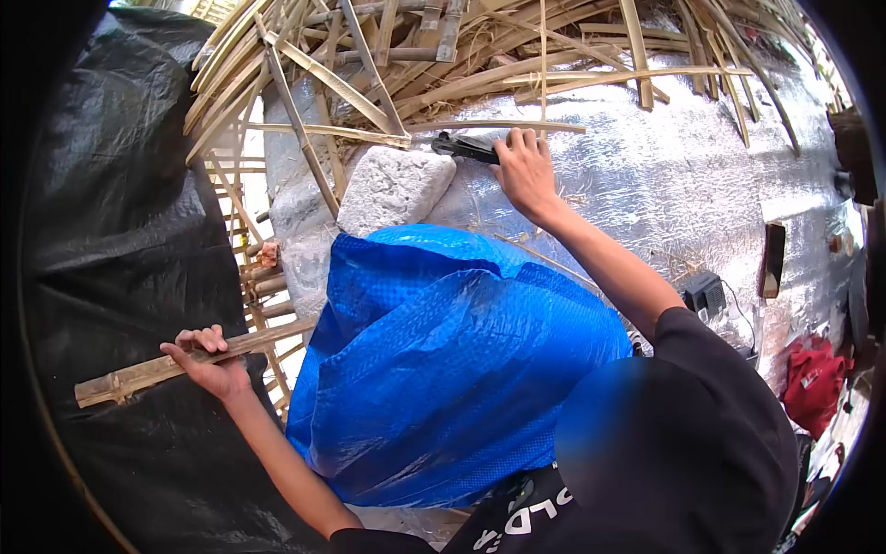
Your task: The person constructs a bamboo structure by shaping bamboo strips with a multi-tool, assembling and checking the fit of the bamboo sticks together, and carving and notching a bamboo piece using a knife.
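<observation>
My left hand [214, 365] is closed around a split bamboo slat [138, 379], which lies nearly level over the black sheet, its right end reaching the blue tarp. My right hand [528, 174] is stretched forward, fingers closed on one end of a black, narrow tool [469, 148]; its exact kind is unclear. Just left of and below that tool sits a rough whitish block [392, 189]. A blue tarp [452, 360] is draped over my lap, between my arms.
Piled bamboo strips [517, 78] spread across the far side. On the left hangs or lies a black plastic sheet [120, 231]. Silvery foil sheeting [664, 166] covers the floor. At right are a small black device [704, 295], a dark block [772, 260] and red cloth [817, 383].
</observation>
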`<state>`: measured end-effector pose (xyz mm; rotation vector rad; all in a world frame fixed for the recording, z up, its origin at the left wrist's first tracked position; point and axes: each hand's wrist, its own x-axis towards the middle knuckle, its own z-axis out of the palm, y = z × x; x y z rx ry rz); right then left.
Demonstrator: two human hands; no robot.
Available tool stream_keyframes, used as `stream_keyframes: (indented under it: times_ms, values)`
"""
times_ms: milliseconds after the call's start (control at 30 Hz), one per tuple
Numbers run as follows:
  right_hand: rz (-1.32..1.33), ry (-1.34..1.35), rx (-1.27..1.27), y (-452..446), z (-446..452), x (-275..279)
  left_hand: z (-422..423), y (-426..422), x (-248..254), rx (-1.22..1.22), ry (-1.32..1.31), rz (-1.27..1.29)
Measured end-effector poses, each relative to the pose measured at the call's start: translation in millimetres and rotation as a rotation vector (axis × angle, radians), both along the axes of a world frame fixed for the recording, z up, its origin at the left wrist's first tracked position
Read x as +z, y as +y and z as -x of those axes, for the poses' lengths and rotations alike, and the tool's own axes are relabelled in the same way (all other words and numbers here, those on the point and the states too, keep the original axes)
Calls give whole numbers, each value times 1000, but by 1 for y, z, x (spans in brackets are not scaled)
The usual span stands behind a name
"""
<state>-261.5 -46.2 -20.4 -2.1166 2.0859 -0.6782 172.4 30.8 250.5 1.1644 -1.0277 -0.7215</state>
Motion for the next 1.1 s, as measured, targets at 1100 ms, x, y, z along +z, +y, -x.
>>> stream_keyframes:
  times_ms: [1100]
  values:
    - [-665, -2139, 1328, 14, 25, 320, 139, -48, 82, -113, -154, 15]
